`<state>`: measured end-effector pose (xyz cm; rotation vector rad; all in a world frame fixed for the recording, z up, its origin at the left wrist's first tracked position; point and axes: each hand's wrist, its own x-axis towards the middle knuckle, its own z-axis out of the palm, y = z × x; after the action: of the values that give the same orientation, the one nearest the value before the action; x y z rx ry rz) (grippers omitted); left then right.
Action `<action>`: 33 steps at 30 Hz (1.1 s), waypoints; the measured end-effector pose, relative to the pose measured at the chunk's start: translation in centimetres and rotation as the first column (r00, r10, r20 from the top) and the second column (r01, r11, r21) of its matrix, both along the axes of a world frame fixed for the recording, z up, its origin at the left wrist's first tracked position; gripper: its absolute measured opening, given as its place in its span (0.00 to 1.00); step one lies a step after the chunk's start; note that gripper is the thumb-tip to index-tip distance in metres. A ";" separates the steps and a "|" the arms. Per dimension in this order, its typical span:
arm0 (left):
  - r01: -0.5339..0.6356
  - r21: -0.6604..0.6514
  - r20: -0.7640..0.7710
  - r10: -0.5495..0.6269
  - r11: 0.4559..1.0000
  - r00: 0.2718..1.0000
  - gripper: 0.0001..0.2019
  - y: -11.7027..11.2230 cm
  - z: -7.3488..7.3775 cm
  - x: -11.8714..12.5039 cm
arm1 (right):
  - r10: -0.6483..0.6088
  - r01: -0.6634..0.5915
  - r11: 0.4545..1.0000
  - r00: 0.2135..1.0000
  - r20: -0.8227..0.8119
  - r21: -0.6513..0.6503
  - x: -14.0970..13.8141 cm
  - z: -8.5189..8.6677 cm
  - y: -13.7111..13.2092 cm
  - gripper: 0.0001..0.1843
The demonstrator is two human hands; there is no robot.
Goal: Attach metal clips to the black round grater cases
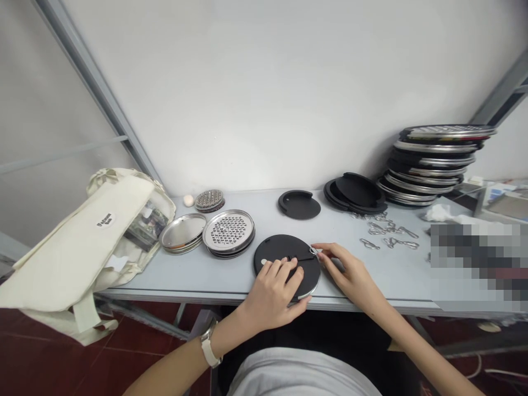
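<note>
A round black disc point(280, 247) with a silvery rim at its lower right lies at the table's front edge. My left hand point(275, 291) rests over its lower part, fingers bent on the top face and thumb against the near rim, holding it. A small light spot and a narrow dark slot show on the disc's face. At the right rim, my right hand point(346, 270) pinches a small metal wire clip point(312, 251) between thumb and fingertips. The clip touches the edge of the disc; how it sits there is partly hidden by the fingers.
Loose metal clips point(388, 230) lie right of my hands. Behind are black covers point(357, 192), another black disc point(300, 208) and a tall disc stack point(431, 165). Leftward stand grater plates point(229, 231), steel plates point(182, 231) and a cream bag point(82, 236).
</note>
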<state>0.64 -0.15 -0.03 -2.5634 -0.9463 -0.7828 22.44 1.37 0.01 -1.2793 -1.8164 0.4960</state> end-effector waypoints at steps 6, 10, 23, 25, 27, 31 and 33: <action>0.006 -0.002 0.001 -0.006 1.000 1.000 0.22 0.0 0.0 0.0 | 0.039 -0.039 0.999 0.998 0.040 0.000 -0.2 0.5 -0.1 0.16; 0.010 -0.021 -0.003 -0.010 1.000 1.000 0.22 0.0 0.0 0.0 | 0.030 -0.030 0.999 0.999 0.040 -0.015 -0.3 0.6 -0.1 0.15; 0.017 -0.028 -0.006 -0.017 0.999 1.000 0.22 0.0 0.1 -0.1 | 0.011 -0.010 1.000 0.999 0.038 -0.027 -0.3 0.6 0.0 0.15; 0.018 -0.025 -0.004 -0.018 1.000 1.000 0.22 0.0 0.1 -0.1 | 0.009 -0.008 1.000 0.999 0.034 -0.026 -0.3 0.6 0.0 0.15; 0.019 -0.025 0.001 -0.019 1.000 1.000 0.22 0.1 0.0 -0.1 | 0.012 -0.011 0.999 0.999 0.030 -0.035 -0.3 0.6 -0.1 0.15; 0.024 -0.023 0.006 -0.023 0.999 1.000 0.22 0.1 -0.1 -0.1 | 0.017 -0.016 0.999 1.000 0.019 -0.052 -0.2 0.6 -0.1 0.16; 0.024 -0.024 0.004 -0.024 0.999 1.000 0.22 0.1 -0.1 -0.1 | 0.018 -0.017 0.998 1.000 0.008 -0.058 -0.2 0.6 -0.1 0.15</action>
<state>0.57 -0.08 -0.12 -2.5998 -0.9334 -0.7870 22.23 1.29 0.64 -1.3075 -1.8338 0.5571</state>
